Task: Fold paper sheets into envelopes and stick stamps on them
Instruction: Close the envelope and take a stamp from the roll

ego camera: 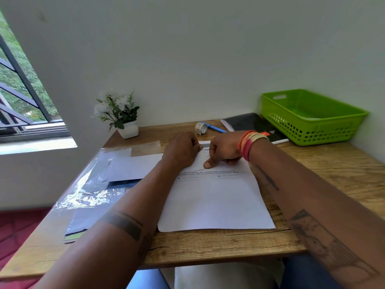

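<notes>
The paper sheet (216, 203) lay flat on the wooden worktop (325, 170), its far edge turned over. The left hand (182, 152) rested on that fold, fingers curled, though I couldn't tell whether they gripped it. The right hand (224, 152) pinched the fold, thumb pressing down. A tape roll (201, 128) sat beyond.

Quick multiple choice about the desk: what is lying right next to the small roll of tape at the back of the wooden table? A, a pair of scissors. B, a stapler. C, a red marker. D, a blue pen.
D: a slim blue pen lies just to the right of the small white roll of tape, on the wooden table beyond both hands, beside the black notebook.
</notes>
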Action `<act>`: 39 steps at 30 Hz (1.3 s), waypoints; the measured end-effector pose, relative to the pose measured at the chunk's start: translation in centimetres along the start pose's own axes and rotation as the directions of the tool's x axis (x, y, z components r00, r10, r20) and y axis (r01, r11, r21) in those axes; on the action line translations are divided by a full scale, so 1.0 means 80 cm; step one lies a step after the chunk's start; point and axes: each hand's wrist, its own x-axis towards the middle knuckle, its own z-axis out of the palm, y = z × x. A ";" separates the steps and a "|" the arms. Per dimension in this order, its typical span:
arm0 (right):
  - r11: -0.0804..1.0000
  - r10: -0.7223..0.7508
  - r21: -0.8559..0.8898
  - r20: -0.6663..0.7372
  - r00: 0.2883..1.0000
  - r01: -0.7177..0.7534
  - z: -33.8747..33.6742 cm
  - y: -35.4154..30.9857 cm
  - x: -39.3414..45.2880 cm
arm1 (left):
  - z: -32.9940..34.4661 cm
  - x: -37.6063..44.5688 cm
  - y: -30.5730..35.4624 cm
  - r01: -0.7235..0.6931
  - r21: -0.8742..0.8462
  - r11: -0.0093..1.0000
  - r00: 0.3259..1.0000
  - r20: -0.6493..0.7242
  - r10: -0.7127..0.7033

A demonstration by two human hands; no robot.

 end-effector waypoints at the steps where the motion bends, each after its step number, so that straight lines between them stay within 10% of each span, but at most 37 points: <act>1: 1.000 0.003 0.005 0.002 1.000 -0.003 0.001 0.000 0.001 | 0.000 0.000 -0.001 -0.010 -0.001 1.000 1.000 0.000 0.010; 12: 0.998 -0.007 0.064 -0.009 1.000 0.008 0.009 0.001 -0.007 | 0.002 -0.006 -0.007 0.013 -0.096 0.995 1.000 -0.020 -0.015; 24: 0.905 0.078 0.411 -0.424 0.903 0.115 0.010 -0.011 -0.049 | -0.055 -0.005 0.050 -0.074 -0.234 0.969 0.990 -0.131 0.044; 28: 0.808 0.147 0.518 -0.638 0.756 0.281 -0.011 -0.021 -0.076 | -0.086 -0.014 0.088 -0.127 -0.211 0.969 0.914 -0.404 0.032; 34: 0.895 0.099 0.208 -0.955 0.281 0.394 -0.036 -0.051 -0.126 | -0.119 -0.033 0.161 -0.120 -0.449 0.885 0.919 -0.388 -0.073; 39: 0.924 -0.041 0.029 -0.984 0.174 0.381 -0.024 -0.065 -0.139 | -0.142 -0.037 0.182 -0.042 -0.633 0.773 0.915 -0.336 -0.225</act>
